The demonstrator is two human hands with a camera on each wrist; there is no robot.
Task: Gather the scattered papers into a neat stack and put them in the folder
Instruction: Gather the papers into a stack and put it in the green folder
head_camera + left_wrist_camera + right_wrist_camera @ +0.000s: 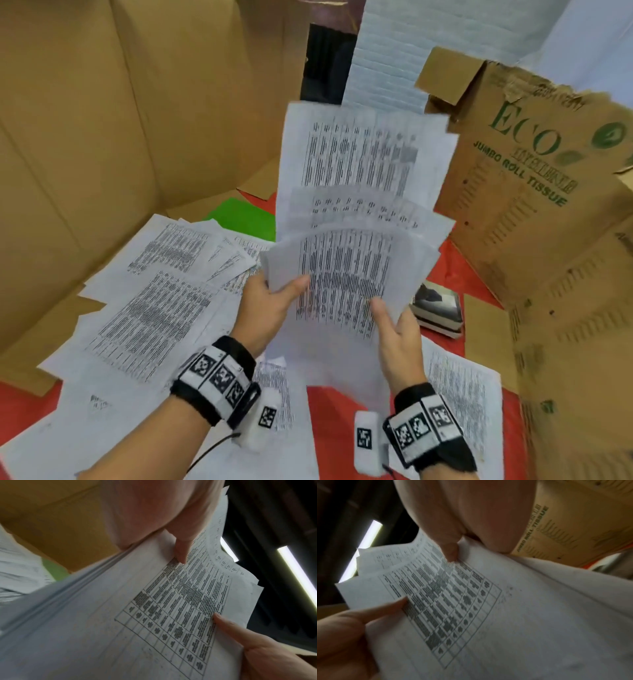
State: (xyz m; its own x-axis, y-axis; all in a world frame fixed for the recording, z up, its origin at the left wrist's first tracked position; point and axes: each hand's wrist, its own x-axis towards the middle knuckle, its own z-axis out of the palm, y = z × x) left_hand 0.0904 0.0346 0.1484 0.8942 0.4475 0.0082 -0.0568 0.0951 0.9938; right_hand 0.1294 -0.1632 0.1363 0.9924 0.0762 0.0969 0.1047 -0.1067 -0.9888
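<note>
Your left hand (pixel 270 305) and right hand (pixel 397 337) pinch the uneven bundle of papers (pixel 356 219) with curled fingers at 12 o'clock, so tap its edges level on the worktop (pixel 342 404).

A large brown cardboard box (pixel 534 192) stands at the right of the frame, printed in green with "ECO" and "JUMBO ROLL TISSUE"; its top edge is torn and one flap folds outward. Plain cardboard panels (pixel 102 130) fill the upper left. A white foam sheet (pixel 387 51) with a ribbed surface leans upright at top centre, beside a dark gap. The counter (pixel 452 267) is covered in red. A small stack of books (pixel 438 308) lies on it at the box's foot, centre right.
</note>
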